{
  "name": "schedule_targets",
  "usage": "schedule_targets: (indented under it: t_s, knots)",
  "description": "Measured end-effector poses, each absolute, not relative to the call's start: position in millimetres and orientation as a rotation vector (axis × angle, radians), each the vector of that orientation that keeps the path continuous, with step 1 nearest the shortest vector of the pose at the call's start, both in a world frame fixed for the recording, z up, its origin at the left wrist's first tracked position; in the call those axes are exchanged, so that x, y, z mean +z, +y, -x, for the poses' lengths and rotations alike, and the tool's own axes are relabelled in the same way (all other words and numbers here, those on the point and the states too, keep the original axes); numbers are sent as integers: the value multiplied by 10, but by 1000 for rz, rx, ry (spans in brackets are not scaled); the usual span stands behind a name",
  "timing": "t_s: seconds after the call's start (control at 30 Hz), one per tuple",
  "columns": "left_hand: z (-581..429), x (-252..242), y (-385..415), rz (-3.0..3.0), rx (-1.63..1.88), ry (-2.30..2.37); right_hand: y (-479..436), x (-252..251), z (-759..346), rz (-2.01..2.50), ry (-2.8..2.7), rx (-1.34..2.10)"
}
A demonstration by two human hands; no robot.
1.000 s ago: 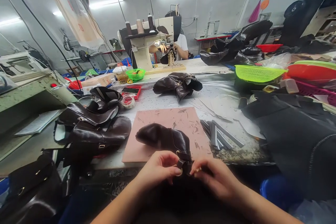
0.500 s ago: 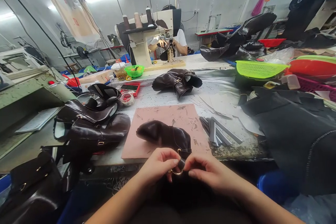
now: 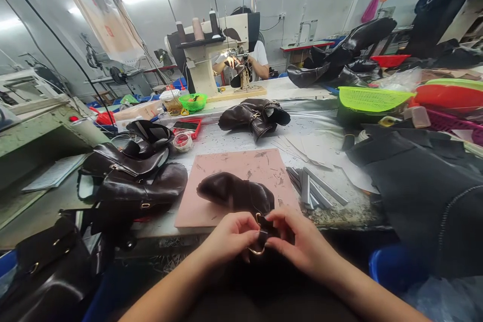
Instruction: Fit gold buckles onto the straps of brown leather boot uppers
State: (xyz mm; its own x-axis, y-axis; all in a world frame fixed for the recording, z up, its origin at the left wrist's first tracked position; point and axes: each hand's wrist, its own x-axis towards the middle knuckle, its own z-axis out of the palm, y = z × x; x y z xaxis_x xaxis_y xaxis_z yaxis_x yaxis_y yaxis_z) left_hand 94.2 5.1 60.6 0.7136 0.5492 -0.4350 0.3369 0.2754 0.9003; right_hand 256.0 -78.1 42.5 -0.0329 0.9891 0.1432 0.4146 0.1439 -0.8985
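A dark brown leather boot upper [image 3: 234, 191] lies on the pink board [image 3: 188, 206], its near end reaching over the table's edge toward me. My left hand [image 3: 237, 234] pinches a dark strap [image 3: 263, 236] beside a gold buckle [image 3: 256, 251]. On the other side, my right hand [image 3: 290, 234] has its thumb and fingers closed around the strap by the buckle. Part of the strap and the near end of the boot upper are hidden by my fingers and lost against the dark background.
Several boot uppers [image 3: 132, 186] are heaped at left; another upper [image 3: 252, 115] lies beyond the board. Grey strips [image 3: 315, 188] and black leather pieces [image 3: 407, 191] lie at right. A person [image 3: 258, 60] works behind a sewing machine [image 3: 204, 55]. A green basket [image 3: 373, 98] stands at right.
My right hand has risen slightly and its fingers have closed in around the strap. The left hand keeps its pinch, with the buckle shifted slightly.
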Motion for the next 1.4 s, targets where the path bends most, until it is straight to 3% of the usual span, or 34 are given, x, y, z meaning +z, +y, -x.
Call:
schedule_targets:
  t_s: [0.33,0.5,0.8,1.0,1.23,1.4]
  knots:
    - [-914,663,-114,-2097,379,854,-735,569,-2585,1446,-1726,925]
    - [-925,563,-104,-2047,432,823,-662,557,-2555,1487,-1740,1013]
    - [-934,554,-93,-1904,434,808,-581,520,-2603,1175,-1436,1537]
    - [-872,586,-8,-1831,290,619,-580,476,-2633,1109,-1346,1569]
    - [-885,663,-34,-2060,187,772,-543,506,-2743,920,-1273,1843]
    - [-928,676,-4,-2024,204,760,-501,398,-2661,1032,-1233,1797]
